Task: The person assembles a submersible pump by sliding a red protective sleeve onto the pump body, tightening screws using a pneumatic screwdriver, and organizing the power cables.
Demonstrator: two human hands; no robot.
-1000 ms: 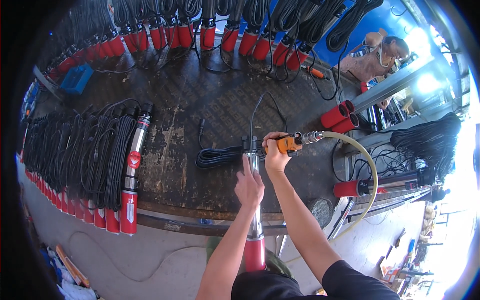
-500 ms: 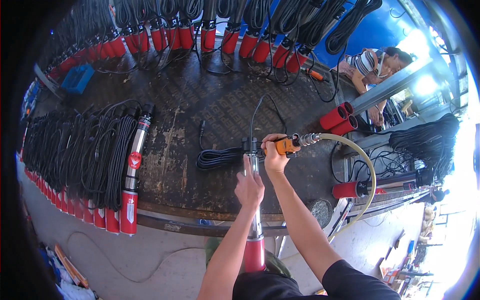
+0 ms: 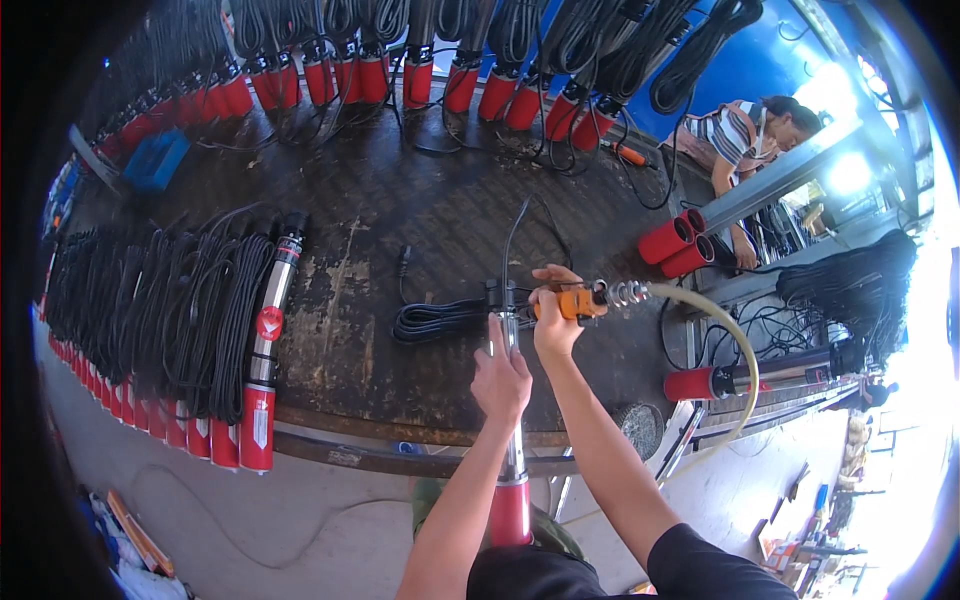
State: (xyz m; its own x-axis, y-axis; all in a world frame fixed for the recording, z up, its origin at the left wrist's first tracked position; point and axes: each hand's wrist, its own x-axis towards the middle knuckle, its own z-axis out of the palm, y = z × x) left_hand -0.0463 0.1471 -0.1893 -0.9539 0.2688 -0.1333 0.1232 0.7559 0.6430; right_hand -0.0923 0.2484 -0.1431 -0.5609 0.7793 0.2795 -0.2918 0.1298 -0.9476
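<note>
A long steel tube-shaped pump with a red lower end lies over the front edge of a dark metal workbench. My left hand grips its steel body. My right hand holds an orange air tool at the pump's top end, and a pale yellow hose curves away from the tool to the right. A coiled black cable lies on the bench just left of the pump's top.
A row of similar red-ended pumps with black cable coils lines the bench's left side; another row stands along the back. Red cylinders sit on the right, a blue box at back left. A person leans at the far right.
The person at the far right has leaned further in over the bench. My hands, the pump and the orange tool stay in place.
</note>
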